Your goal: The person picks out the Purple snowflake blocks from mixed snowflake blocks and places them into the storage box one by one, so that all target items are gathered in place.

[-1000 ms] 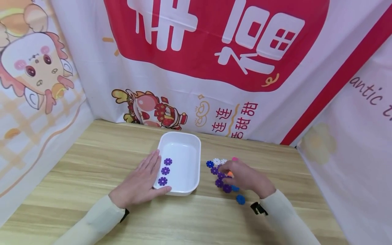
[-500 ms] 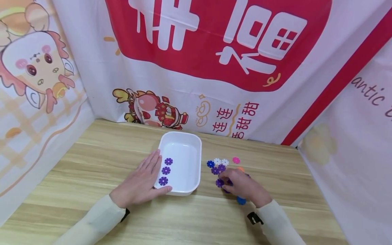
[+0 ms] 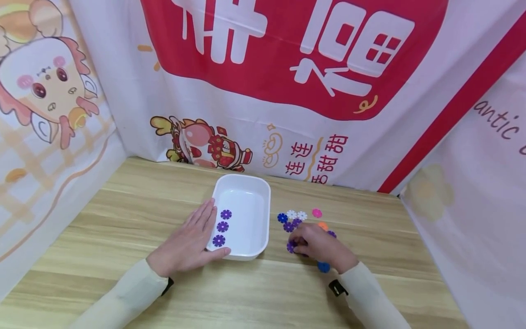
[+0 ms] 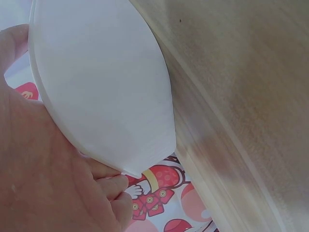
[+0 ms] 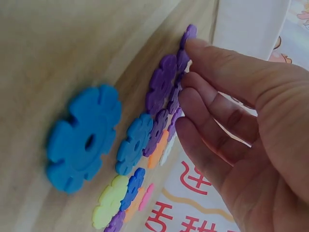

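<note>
My left hand (image 3: 185,237) rests along the left rim of a white plastic tray (image 3: 250,219), its fingers straight and the thumb on the near corner. Inside the tray, three purple snowflake discs (image 3: 223,226) lie in a row along the left side. To the right of the tray, my right hand (image 3: 324,246) pinches a purple snowflake disc (image 3: 291,246) by its edge, with the thumb against the disc (image 5: 189,36) in the right wrist view. Its other fingers are bent over the pile and hide some discs.
Around the right hand lie more snowflake discs: dark blue (image 3: 282,218), white (image 3: 302,215), pink (image 3: 317,213), orange (image 3: 323,225) and light blue (image 3: 323,267). A yellow disc (image 5: 110,200) shows in the right wrist view. Printed cloth (image 3: 263,100) hangs behind the wooden table (image 3: 246,292).
My right hand has shifted slightly left and toward me over the pile, and the purple disc at its fingertips has moved a little left. The left hand and tray stay in place.
</note>
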The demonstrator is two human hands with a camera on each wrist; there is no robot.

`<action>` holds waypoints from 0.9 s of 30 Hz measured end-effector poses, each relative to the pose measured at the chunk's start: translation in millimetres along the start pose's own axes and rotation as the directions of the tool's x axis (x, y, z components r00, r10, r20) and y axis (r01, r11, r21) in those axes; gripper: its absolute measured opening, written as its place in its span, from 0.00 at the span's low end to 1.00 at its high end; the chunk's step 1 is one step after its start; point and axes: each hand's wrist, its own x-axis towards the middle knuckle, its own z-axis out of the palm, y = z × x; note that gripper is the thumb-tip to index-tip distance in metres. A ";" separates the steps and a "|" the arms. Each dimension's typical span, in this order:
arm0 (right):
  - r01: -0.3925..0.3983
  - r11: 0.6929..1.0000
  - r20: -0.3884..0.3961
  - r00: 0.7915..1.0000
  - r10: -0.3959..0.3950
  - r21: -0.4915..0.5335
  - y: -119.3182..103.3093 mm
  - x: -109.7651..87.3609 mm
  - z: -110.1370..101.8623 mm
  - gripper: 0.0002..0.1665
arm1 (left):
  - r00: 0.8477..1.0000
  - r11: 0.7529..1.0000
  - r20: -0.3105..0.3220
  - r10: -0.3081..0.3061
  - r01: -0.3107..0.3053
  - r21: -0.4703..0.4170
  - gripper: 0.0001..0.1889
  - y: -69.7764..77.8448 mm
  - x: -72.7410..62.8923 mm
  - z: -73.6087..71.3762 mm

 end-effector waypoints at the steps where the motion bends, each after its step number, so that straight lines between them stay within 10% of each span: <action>1: -0.005 1.000 0.011 1.000 0.005 0.002 0.7 1.5 -0.6 0.12 | 1.000 1.000 0.000 0.000 0.000 0.001 0.60 0.1 0.3 -0.4; 27: 0.016 1.000 0.081 0.997 -0.016 0.002 1.0 10.6 -6.3 0.17 | 1.000 1.000 0.004 0.007 -0.007 0.008 0.60 0.0 1.5 0.3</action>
